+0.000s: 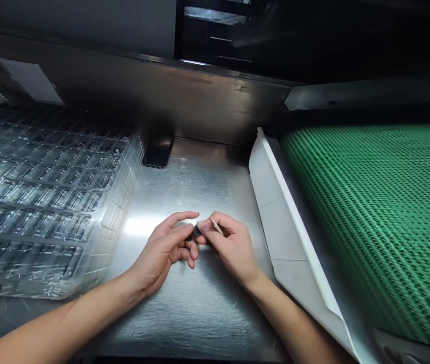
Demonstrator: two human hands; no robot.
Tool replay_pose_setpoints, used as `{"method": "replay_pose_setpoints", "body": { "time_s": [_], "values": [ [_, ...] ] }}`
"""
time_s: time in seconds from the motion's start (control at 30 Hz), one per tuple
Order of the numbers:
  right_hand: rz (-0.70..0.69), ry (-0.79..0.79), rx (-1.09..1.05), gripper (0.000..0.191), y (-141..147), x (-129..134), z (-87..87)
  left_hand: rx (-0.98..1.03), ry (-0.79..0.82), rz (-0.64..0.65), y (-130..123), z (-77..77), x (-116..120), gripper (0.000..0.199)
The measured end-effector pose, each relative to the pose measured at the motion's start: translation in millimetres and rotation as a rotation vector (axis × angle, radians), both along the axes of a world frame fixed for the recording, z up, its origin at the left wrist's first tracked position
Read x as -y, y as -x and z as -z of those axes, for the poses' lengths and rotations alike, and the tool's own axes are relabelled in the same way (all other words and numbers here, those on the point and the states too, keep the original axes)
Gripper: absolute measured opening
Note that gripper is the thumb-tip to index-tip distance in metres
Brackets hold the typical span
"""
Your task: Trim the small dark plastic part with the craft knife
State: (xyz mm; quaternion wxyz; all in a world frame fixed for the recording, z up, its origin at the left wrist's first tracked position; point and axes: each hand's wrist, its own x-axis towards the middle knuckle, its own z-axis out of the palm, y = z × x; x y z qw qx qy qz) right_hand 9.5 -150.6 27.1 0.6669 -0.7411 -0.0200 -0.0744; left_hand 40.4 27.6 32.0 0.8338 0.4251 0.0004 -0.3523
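1. Left hand: I see the thumb tip at the near side of the small dark part. The index finger is extended above the thumb; the other fingers curl loosely below. I cannot tell whether the thumb presses against a finger behind the part.
2. Right hand: thumb and fingers are drawn narrow, pinching the small dark part. The same hand retains a thin pale stick, tilted between thumb and index finger.
3. Small dark part: located between the two hands' fingertips, above the metal work surface. Fingers cover portions of it; I cannot read its full shape.
4. Clear plastic trays: stacked on the left side, with rows of molded compartments. Glare prevents me from confirming all contents.
5. White panel: runs along the right side of the metal work surface, between it and the green perforated belt.
6. Dark flat rectangular device: lies on the metal work surface beyond the hands, just beside the trays.
7. Metal back wall: spans behind the surface. A pale rectangular sheet is at its left.
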Motion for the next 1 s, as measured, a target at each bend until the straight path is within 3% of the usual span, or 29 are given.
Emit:
{"method": "replay_pose_setpoints", "body": {
  "time_s": [0.23,0.53,0.87,1.0],
  "values": [
    [0.020,0.035,0.060,0.027,-1.1,-0.2,1.9,0.031,0.071,0.004,0.6,2.8,-2.2,0.027],
    [-0.114,-0.145,-0.002,0.028,-3.8,3.7,-3.8,0.065,0.073,0.015,-0.3,2.4,-1.8,0.023],
    [-0.103,-0.122,-0.007,0.027,-3.2,3.6,-8.0,0.088,0.029,0.006,-0.4,4.9,-3.7,0.031],
    [-0.039,0.031,0.092,0.016,-4.4,4.7,-6.0,0.086,0.043,-0.075,-2.2,1.3,-3.6,0.030]
  ]
}}
